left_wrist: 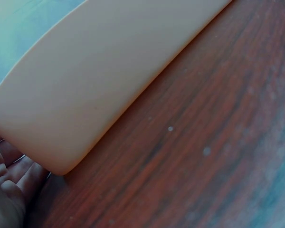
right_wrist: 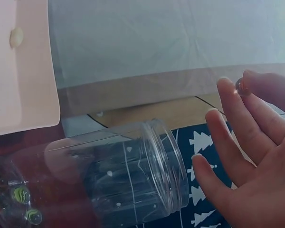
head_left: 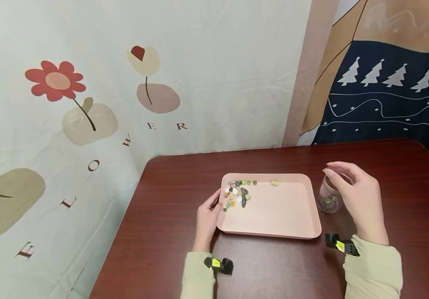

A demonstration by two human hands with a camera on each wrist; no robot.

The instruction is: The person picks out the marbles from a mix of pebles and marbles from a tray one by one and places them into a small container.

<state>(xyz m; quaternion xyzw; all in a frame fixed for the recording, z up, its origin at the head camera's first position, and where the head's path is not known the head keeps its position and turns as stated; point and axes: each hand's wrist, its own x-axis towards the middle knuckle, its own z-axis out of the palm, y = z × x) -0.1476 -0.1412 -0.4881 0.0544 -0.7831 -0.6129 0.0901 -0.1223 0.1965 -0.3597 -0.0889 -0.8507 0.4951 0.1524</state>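
Between thumb and forefinger, my right hand pinches a small clear-brown glass marble above the mouth of a clear jar. Its other fingers are spread in the right wrist view. A few marbles with green swirls lie at the jar's bottom. My left hand grips the left edge of a pink tray; the left wrist view shows its fingers bent by the tray's outer wall, partly hidden. Pebbles and marbles cluster in the tray's left part, and one tan pebble lies apart near the far rim.
Tray and jar stand on a dark red-brown wooden table, the jar just right of the tray. Behind the table hang a pale flower-print cloth and a navy cloth with white trees.
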